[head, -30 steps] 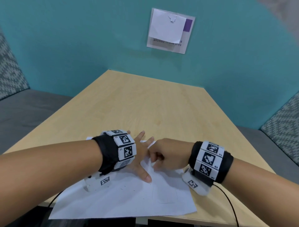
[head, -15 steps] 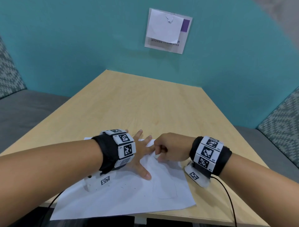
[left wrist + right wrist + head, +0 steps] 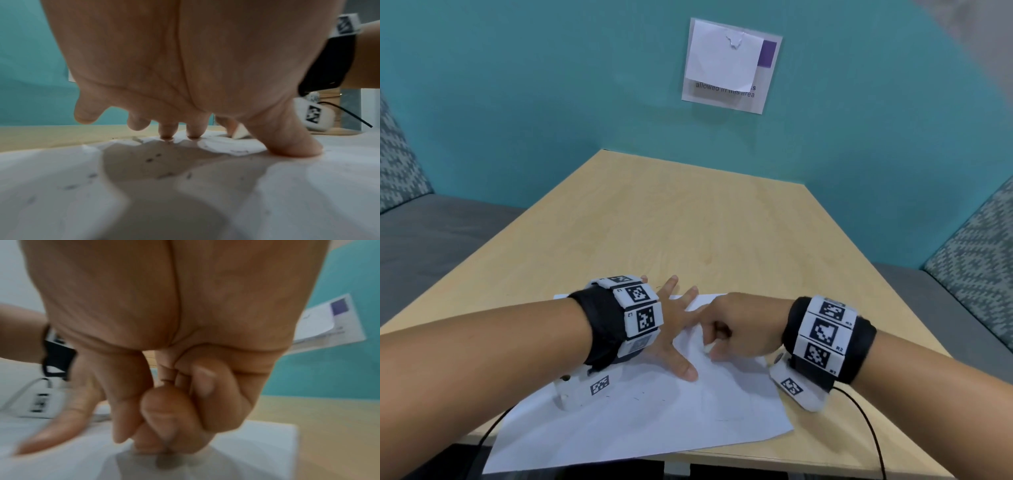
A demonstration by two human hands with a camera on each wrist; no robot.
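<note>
A white sheet of paper (image 3: 654,411) lies at the near edge of the wooden table (image 3: 705,222). My left hand (image 3: 674,329) rests flat on it with fingers spread, and the thumb (image 3: 292,142) and fingertips (image 3: 168,134) press the sheet (image 3: 308,194). Just to its right, my right hand (image 3: 736,329) is curled and pinches a small white eraser (image 3: 707,348), whose tip (image 3: 239,133) touches the paper. In the right wrist view the curled fingers (image 3: 164,418) hide the eraser above the paper (image 3: 257,443). Dark crumbs (image 3: 152,160) are scattered on the sheet.
A paper sign (image 3: 729,65) hangs on the teal wall behind the table. Grey benches with patterned cushions stand at the left (image 3: 431,240) and right (image 3: 962,274). Black cables (image 3: 866,421) trail from both wrist cameras over the table's near edge.
My right hand slid a little away over the paper, then back toward me, still pinching the eraser. My left hand has stayed spread on the sheet.
</note>
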